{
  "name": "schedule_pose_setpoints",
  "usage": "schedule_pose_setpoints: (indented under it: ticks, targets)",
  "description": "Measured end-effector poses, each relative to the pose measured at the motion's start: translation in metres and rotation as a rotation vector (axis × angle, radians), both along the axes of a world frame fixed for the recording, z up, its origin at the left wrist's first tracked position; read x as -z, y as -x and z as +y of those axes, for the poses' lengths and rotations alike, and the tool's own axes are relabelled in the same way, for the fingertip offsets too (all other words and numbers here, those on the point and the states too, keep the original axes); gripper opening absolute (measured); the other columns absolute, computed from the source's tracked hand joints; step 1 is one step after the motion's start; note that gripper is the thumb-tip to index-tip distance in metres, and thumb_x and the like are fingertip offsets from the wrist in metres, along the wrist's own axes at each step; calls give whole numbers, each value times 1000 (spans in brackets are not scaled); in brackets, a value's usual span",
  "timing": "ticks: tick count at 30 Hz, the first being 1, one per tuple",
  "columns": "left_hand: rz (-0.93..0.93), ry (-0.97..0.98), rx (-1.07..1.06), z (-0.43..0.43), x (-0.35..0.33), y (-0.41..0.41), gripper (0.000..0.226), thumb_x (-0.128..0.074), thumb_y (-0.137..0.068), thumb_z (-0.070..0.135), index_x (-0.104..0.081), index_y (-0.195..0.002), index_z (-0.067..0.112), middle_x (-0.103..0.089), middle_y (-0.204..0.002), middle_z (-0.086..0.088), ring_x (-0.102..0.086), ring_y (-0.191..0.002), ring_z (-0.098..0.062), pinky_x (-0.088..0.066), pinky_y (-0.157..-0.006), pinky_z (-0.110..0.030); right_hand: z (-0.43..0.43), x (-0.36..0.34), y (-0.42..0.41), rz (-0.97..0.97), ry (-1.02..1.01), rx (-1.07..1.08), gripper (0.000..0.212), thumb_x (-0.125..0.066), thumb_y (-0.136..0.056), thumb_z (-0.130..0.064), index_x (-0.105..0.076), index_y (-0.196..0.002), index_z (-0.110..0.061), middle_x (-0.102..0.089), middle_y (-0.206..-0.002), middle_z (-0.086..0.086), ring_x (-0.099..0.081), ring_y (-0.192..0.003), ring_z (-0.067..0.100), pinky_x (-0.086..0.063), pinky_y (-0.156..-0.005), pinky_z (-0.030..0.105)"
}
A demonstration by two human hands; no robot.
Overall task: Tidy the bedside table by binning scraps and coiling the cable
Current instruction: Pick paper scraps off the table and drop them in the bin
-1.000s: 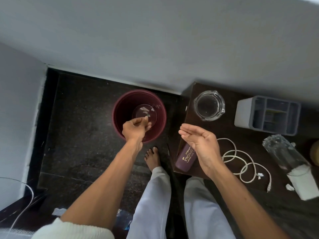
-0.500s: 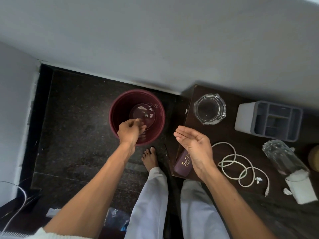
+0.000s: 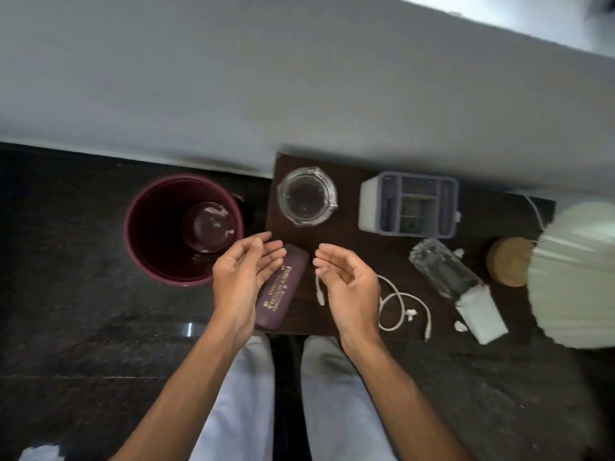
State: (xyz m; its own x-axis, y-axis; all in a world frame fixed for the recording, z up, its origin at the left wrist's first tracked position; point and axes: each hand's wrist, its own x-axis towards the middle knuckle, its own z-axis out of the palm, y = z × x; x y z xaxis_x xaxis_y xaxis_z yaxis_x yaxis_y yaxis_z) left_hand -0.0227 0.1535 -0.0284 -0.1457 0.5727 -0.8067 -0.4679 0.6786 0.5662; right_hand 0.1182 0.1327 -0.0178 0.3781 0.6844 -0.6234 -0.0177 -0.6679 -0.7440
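Note:
A maroon bin (image 3: pixel 156 224) stands on the dark floor left of the bedside table (image 3: pixel 352 227), with small white scraps at its bottom. A white cable (image 3: pixel 399 297) lies in loose loops on the table, partly hidden behind my right hand (image 3: pixel 349 287). Small white scraps (image 3: pixel 460 325) lie near the cable and by the bottle. My left hand (image 3: pixel 244 277) hovers open over the table's left edge, palm facing right. My right hand is open too, fingers curled, palm facing left, holding nothing.
On the table are a purple case (image 3: pixel 283 287), a glass ashtray (image 3: pixel 307 196), a grey organiser (image 3: pixel 411 204), a clear bottle (image 3: pixel 442 267) lying down, a white box (image 3: pixel 482 314) and a lamp (image 3: pixel 572 274) with a cork base. A wall runs behind.
My left hand has left the bin and come right to the table's edge, now open. The view has swung right, bringing the lamp into sight.

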Motion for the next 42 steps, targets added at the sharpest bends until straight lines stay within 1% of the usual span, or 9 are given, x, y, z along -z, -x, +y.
schedule_pose_setpoints:
  ticks: [7, 9, 11, 16, 19, 24, 34, 37, 42]
  targets:
    - [-73, -13, 139, -22, -22, -78, 21, -50, -106, 12, -70, -110, 8, -78, -102, -16, -76, -90, -18, -61, -82, -23, -50, -4, -76, -428, -37, 167, 22, -65, -89, 2, -75, -102, -13, -75, -95, -7, -70, -87, 0, -51, -74, 6]
    - [-92, 5, 171, -29, -23, -97, 21, -50, -105, 11, -70, -110, 7, -77, -101, -16, -76, -87, -16, -61, -79, -22, -68, 4, -98, -529, 2, 162, 25, -65, -87, 2, -75, -99, -17, -75, -95, -5, -71, -85, 6, -57, -76, 16]
    - [-106, 28, 210, -37, -23, -113, 21, -50, -105, 10, -69, -111, 4, -77, -101, -16, -75, -84, -15, -62, -79, -22, -85, 14, -117, -594, 56, 124, 27, -63, -86, 3, -75, -99, -18, -75, -96, -1, -71, -85, 11, -60, -75, 27]
    - [-106, 63, 257, -54, -21, -143, 20, -52, -104, 7, -70, -112, 2, -77, -98, -18, -75, -82, -16, -62, -78, -22, -112, 27, -144, -709, 99, -114, 29, -65, -87, 8, -76, -107, -10, -70, -105, 6, -67, -84, 14, -56, -68, 18]
    - [-96, 76, 266, -58, -21, -151, 20, -51, -105, 6, -69, -112, 1, -76, -98, -17, -75, -80, -14, -61, -74, -20, -118, 37, -150, -692, 75, -184, 34, -68, -86, 6, -73, -115, -10, -66, -105, 5, -67, -82, 14, -62, -69, 33]
    - [-56, 81, 284, -59, -17, -154, 20, -52, -105, 8, -71, -109, 4, -77, -97, -16, -75, -83, -15, -61, -76, -20, -116, 49, -155, -677, 47, -231, 34, -70, -85, 7, -73, -115, -10, -64, -104, 5, -67, -82, 16, -62, -73, 36]
    - [-35, 72, 262, -60, -11, -150, 19, -52, -104, 7, -70, -109, 5, -76, -99, -17, -74, -85, -17, -61, -81, -23, -110, 49, -167, -690, 100, -288, 21, -75, -83, 3, -77, -101, -8, -71, -92, 9, -67, -71, 12, -60, -68, 24]
    - [-35, 30, 289, -63, -14, -149, 18, -56, -103, 7, -72, -109, 6, -76, -100, -17, -73, -87, -18, -60, -85, -25, -101, 35, -166, -544, 106, -205, 15, -77, -84, -9, -78, -98, -15, -75, -89, -1, -68, -70, 0, -57, -67, 13]
    - [55, -71, 441, -67, -19, -145, 17, -65, -97, 7, -78, -106, 14, -80, -101, -9, -73, -89, -15, -59, -83, -24, -77, -9, -143, -80, 75, 21, 15, -76, -85, -12, -78, -98, -20, -79, -89, -5, -75, -84, 6, -60, -74, 21]
